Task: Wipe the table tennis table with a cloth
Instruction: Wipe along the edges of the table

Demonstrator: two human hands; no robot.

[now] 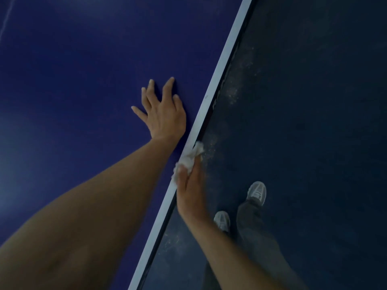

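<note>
The blue table tennis table [79, 80] fills the left of the head view, and its white edge line [222, 70] runs diagonally from top right to bottom left. My left hand [163, 114] rests flat on the blue top with fingers spread, close to that edge. My right hand [189, 189] holds a crumpled white cloth [189, 159] and presses it against the table's side edge, just below my left wrist. The fingers behind the cloth are partly hidden.
A dark floor [314, 101] lies to the right of the table, with pale dust specks along the edge. My two feet in light shoes [256, 192] stand on it beside the table, below my right hand.
</note>
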